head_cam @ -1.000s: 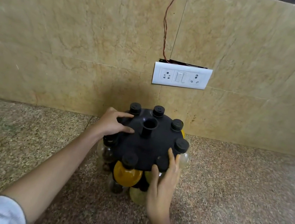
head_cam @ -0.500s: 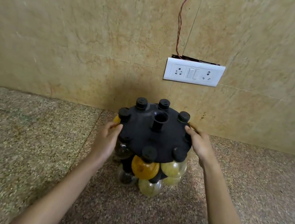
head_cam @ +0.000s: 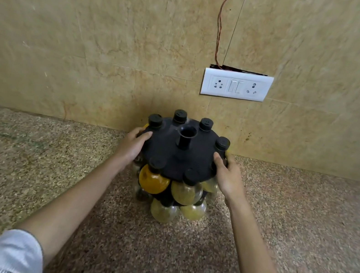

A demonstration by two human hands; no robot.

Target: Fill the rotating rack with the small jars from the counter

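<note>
A pale sleeve covers the upper arm at the lower left, and the bare forearm runs up to the left hand. This hand grips the left rim of the rotating rack, its fingers curled over the edge of the black top disc. Just beyond those fingers a black cap pokes up through the disc, one of a ring of capped small jars hanging from it. Between the two hands the rack stands on the speckled counter, close to the beige tiled wall, with an open black tube rising from the disc's centre. Below the disc's near edge, between the wrists, an orange jar hangs beside a yellow-green jar. Two paler lower jars sit beneath these on a second tier. How many slots on the far side are filled cannot be told beyond the caps showing there. The right hand clasps the right rim, thumb on top of the disc and fingers wrapped round the side, just below another cap. Above and beyond this hand a white switch plate with two sockets is set in the wall. A reddish wire climbs from its upper left corner.
</note>
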